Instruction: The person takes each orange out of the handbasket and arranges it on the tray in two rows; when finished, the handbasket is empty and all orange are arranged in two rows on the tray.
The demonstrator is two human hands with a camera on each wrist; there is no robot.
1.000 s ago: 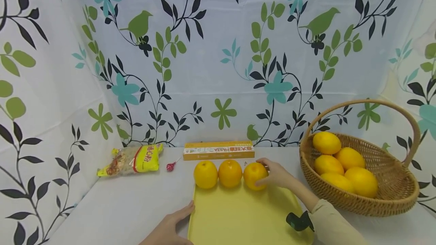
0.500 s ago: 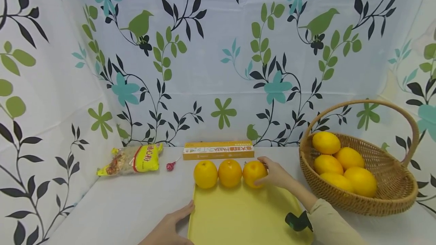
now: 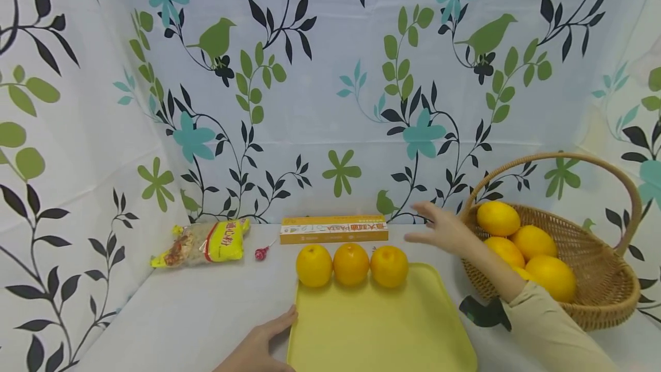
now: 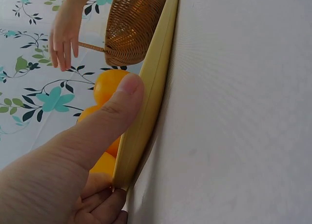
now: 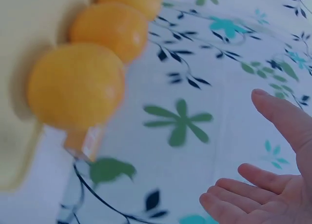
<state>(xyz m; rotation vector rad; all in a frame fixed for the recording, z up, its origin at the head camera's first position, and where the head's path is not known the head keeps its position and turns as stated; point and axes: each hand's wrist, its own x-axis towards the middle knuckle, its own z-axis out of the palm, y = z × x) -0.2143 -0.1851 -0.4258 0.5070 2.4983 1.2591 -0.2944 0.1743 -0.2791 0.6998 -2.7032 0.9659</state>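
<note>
My right hand (image 3: 443, 228) hangs open, empty, beside the woven wicker basket (image 3: 599, 303); left hand (image 3: 260, 346) pinches the yellow plastic tray (image 3: 382, 332). Bump that tray and the round oranges (image 3: 351, 264) along its far edge roll off.

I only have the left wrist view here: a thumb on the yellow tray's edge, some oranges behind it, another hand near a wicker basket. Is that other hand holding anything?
Observer: No. The right hand hangs empty, fingers spread, above the table between the yellow plastic tray and the woven wicker basket.
Operator: How many oranges sit on the tray?
Observer: Three round oranges, side by side in a row along the far edge.
Operator: Anything in the basket?
Observer: At least four yellow-orange fruits show inside.
Operator: What lies beyond the tray?
Observer: A long orange pasta box, with a small red lollipop and a yellow snack bag further left.
</note>
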